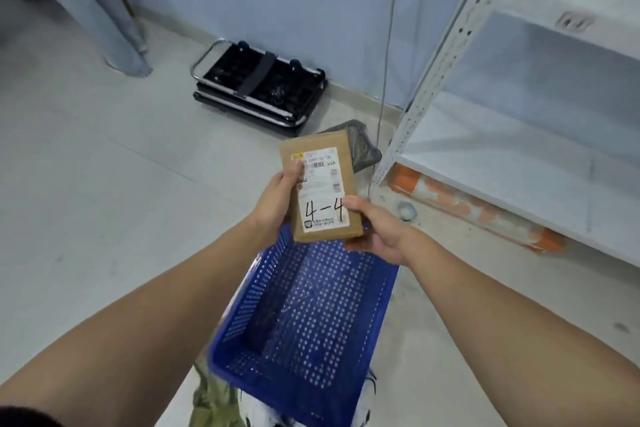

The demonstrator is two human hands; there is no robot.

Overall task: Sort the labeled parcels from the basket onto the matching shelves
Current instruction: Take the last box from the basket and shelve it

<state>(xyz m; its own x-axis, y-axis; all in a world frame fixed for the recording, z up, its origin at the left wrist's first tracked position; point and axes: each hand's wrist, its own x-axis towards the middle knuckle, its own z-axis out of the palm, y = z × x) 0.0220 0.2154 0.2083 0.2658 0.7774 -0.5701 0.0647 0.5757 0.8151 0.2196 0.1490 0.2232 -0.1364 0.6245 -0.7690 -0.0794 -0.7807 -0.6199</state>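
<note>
Parcel (pixel 322 191) marked 4-4 held w/ both hands' grip, left hand (pixel 277 198) & right hand (pixel 377 229), above basket (pixel 298 322).

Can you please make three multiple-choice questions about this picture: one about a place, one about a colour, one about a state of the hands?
1. Where is the cardboard parcel?
A. in the basket
B. held above the basket
C. on a shelf

2. What colour is the basket?
A. blue
B. red
C. green

3. How do the hands hold the parcel?
A. only the left hand
B. only the right hand
C. both hands grip it

Answers: 1 B, it sits in the hands over the basket's far end. 2 A, its perforated walls are blue. 3 C, the left hand grips the left edge and the right hand the lower right corner.
</note>
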